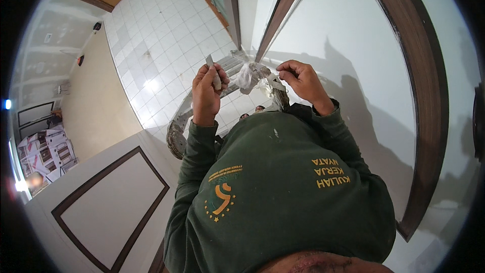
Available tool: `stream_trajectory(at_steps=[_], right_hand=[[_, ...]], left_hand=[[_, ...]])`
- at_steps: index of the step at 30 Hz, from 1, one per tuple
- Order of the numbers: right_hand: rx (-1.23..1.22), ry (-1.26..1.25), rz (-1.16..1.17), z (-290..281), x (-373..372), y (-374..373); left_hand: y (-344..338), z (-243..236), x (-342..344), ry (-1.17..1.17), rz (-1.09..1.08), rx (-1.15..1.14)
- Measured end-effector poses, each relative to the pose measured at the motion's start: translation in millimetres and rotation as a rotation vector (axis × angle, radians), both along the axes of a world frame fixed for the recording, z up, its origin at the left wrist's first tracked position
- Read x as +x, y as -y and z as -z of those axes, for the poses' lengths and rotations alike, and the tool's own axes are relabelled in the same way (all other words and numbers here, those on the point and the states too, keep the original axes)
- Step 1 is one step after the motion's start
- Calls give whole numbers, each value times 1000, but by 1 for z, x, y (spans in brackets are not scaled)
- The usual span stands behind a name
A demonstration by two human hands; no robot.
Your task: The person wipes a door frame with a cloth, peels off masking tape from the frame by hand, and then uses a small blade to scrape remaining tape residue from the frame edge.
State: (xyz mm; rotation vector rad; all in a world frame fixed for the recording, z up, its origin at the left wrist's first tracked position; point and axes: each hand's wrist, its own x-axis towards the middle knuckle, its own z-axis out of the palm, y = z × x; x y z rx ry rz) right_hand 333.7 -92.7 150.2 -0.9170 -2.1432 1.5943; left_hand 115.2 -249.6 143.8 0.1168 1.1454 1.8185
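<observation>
My left hand is raised over the tiled floor, its fingers closed round a flat grey scraper. The scraper's narrow blade points up and away from me, and a pale end shows below the fingers. On the other side, my right hand is held near the white wall with thumb and forefinger curled close together. Whatever is in that pinch, if anything, is too small to make out. Between the two hands a crumpled whitish plastic bag hangs on a stained, metal-looking ladder.
White tiles cover the floor ahead. At right a white wall panel carries dark brown trim. A panelled white wall stands at lower left. Stacked boxes lie at far left.
</observation>
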Motion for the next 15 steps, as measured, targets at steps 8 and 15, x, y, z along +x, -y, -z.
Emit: stream_trajectory(at_steps=[8, 15], right_hand=[[74, 58, 27, 11, -6, -3], [36, 152, 6, 7, -10, -5]], left_hand=[[-3, 0, 8, -34, 77, 14], [-2, -1, 11, 20, 66, 7]])
